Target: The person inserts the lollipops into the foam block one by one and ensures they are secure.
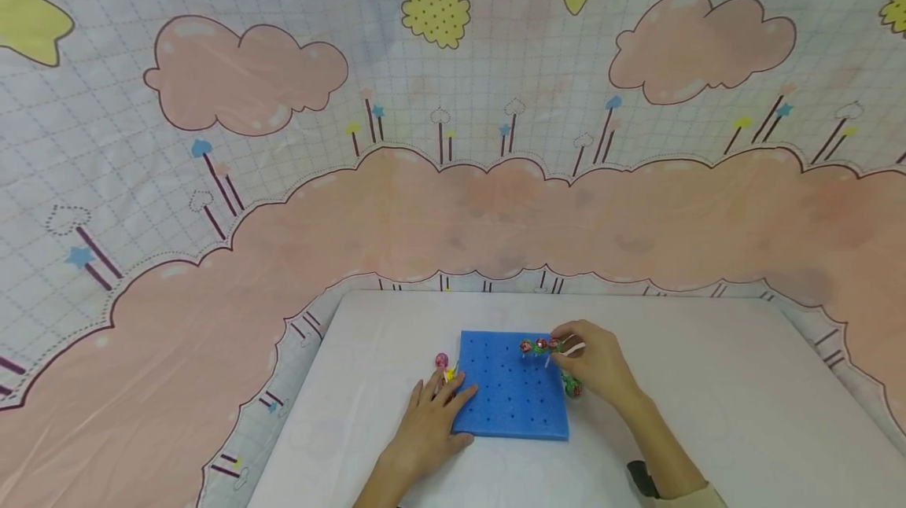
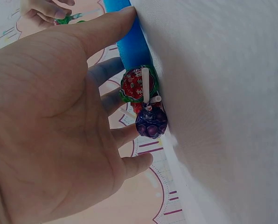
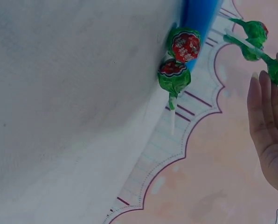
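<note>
Your right hand [image 1: 600, 360] pinches 1 lollipop [image 1: 555, 344] just right of 2 others [image 1: 526, 346], over the blue board's [image 1: 504, 407] far right; your left hand [image 1: 428, 421], fingers spread, rests at its left edge.

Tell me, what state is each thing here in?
Blue board: flat, holed
Leftmost lollipop on board: wrapped, upright
Held lollipop: wrapped, pinched
Lollipops right of board: wrapped, lying
Purple lollipop left of board: wrapped, lying
Left fingers: extended, at board's edge
Right fingers: pinching a lollipop
</note>
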Demonstrator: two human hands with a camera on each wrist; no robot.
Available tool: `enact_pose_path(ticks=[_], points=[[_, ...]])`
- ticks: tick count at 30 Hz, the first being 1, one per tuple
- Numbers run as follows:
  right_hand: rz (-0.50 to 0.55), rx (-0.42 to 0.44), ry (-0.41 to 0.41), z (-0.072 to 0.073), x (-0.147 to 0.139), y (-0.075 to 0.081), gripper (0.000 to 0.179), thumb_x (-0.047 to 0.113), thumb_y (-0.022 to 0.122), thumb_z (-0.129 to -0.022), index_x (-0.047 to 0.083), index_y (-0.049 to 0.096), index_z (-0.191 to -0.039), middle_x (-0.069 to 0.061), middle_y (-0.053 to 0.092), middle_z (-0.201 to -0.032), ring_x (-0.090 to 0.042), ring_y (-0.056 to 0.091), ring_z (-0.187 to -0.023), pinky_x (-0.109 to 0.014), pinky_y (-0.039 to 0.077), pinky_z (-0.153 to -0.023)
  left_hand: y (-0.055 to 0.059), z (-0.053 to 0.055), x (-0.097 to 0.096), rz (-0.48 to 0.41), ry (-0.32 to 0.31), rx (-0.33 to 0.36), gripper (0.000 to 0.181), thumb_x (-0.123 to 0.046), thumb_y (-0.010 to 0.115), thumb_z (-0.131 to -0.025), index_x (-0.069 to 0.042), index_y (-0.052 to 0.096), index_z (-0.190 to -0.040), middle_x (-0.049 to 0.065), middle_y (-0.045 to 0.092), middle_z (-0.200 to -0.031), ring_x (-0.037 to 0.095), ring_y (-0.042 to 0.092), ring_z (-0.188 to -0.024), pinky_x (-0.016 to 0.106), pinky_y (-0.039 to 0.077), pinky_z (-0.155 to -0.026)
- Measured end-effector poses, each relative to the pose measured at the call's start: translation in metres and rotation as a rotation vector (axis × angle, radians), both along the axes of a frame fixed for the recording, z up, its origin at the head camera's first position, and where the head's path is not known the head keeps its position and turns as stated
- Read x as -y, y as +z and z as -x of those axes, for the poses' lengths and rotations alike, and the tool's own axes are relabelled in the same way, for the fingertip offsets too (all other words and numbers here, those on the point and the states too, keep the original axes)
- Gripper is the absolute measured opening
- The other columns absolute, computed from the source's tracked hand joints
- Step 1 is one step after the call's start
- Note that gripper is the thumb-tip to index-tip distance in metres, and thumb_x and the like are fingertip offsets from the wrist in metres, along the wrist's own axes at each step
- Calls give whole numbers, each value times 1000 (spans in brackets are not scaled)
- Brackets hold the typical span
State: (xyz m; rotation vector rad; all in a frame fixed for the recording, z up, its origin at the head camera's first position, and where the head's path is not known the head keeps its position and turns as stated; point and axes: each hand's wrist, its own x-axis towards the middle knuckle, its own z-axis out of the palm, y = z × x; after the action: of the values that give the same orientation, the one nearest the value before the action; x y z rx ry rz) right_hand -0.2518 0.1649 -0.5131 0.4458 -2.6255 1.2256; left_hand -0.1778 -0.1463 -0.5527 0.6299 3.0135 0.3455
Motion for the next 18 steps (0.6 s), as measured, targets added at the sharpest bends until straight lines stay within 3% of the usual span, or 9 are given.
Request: enact_pose_path(ticks=[18], points=[[8, -38, 57, 3, 9, -3, 29, 3, 84, -86, 11, 74, -112, -1, 71, -104, -21, 69, -93, -43, 63, -83, 1, 0, 1, 5, -5, 17, 72, -48, 72, -96, -27, 45, -159, 6, 35, -168, 42, 23, -156, 67, 21, -123]])
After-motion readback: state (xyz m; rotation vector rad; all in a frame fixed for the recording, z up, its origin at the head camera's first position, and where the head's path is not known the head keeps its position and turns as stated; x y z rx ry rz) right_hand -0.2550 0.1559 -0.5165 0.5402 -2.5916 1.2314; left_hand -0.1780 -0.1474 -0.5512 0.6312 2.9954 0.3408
